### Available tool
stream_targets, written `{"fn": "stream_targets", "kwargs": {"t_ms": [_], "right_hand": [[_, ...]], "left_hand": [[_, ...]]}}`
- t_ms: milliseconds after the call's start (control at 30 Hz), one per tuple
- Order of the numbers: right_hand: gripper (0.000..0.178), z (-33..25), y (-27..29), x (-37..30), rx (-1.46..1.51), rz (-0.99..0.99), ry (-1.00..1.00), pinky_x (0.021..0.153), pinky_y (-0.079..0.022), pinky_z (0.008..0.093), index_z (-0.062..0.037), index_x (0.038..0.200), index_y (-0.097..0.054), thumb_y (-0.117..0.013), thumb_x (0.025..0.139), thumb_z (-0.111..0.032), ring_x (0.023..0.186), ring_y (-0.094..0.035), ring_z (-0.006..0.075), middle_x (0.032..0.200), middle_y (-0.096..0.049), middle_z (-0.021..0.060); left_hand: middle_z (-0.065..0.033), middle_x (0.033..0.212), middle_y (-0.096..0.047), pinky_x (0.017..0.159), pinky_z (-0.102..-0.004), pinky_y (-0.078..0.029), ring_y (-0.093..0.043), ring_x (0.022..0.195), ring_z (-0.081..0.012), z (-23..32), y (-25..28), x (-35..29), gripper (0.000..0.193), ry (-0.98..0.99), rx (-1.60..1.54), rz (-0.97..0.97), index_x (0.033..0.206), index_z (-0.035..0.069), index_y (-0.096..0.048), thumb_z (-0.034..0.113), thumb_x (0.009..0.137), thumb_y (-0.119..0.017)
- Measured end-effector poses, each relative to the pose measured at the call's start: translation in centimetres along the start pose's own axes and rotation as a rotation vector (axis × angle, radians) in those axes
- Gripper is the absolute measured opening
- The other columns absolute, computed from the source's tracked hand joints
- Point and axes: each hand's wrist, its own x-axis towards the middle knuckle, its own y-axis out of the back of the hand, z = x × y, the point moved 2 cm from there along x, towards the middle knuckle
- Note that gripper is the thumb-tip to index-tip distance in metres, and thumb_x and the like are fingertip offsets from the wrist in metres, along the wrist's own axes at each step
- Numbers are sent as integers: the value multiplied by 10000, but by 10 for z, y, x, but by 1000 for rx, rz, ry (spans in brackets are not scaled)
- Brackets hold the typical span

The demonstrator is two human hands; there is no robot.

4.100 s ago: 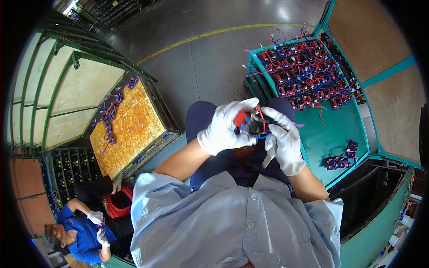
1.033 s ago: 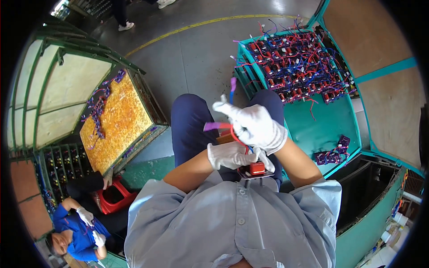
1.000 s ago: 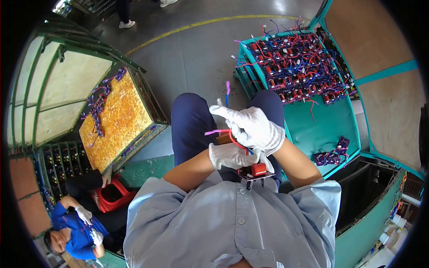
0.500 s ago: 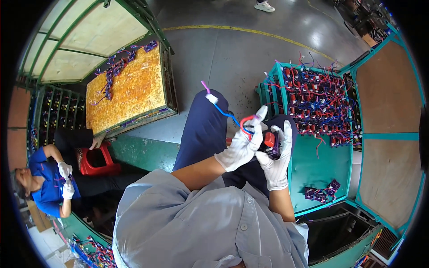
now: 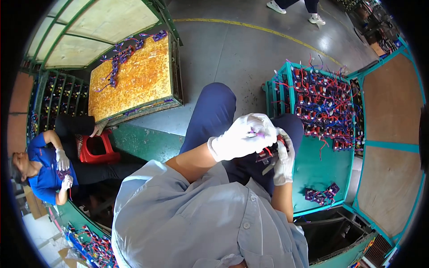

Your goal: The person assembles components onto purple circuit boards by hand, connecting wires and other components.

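Observation:
Both my hands wear white gloves and work close together above my lap. My right hand (image 5: 284,163) grips a small dark circuit board (image 5: 266,155) with red wires or parts on it, partly covered by fingers. Over the board's upper side, my left hand (image 5: 249,135) is closed, its fingers bunched. A short purple wire end (image 5: 255,133) shows at the left hand's fingers. Most of the wire is hidden by the glove, and so is the far part of the board.
At right, a teal rack (image 5: 288,89) carries rows of wired boards; two or so boards (image 5: 322,194) lie on its teal table (image 5: 315,169). A yellow-topped bench (image 5: 138,71) stands at left. A seated co-worker (image 5: 49,165) handles a board by a red stool (image 5: 99,149). Someone walks beyond.
My left hand has turned and closed over the board; the blue and red wires that stuck out are now hidden. The view shifted slightly. The walking person's second foot came into view.

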Motion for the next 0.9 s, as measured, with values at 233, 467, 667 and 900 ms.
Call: {"fn": "stream_targets", "kwargs": {"t_ms": [233,467,667,900], "right_hand": [[543,22,-7,-4,100,-56,62,466,-327,143,-61,1180,-473,-602,768,-392,604,-451,29,968,-536,4],[697,40,-1,3,119,-123,88,514,-357,147,-55,1196,-462,-620,709,-528,677,-478,43,989,-541,17],[613,21,-2,6,395,-84,68,815,-448,279,-18,1206,-427,-574,783,-436,939,-534,160,1013,-545,78],[945,-36,-17,-8,588,-118,157,768,-467,286,-9,1270,-351,-441,671,-734,849,-536,141,981,-530,65]], "left_hand": [[-83,610,-471,484,-274,-376,-497,545,-198,16,-15,7,118,-590,744,-134,725,-2,-506,-28,709,-620],[-81,628,-469,450,-302,-382,-494,525,-233,6,-21,1,177,-809,752,-71,771,10,-519,-47,661,-645],[-143,987,-534,712,-342,-425,-546,847,-273,14,-11,9,426,-532,663,-204,1027,-8,-511,112,665,-701],[-174,1364,-277,1016,-353,-235,-274,1268,-290,9,5,0,949,-218,331,-49,1326,11,-236,170,552,-762]]}}
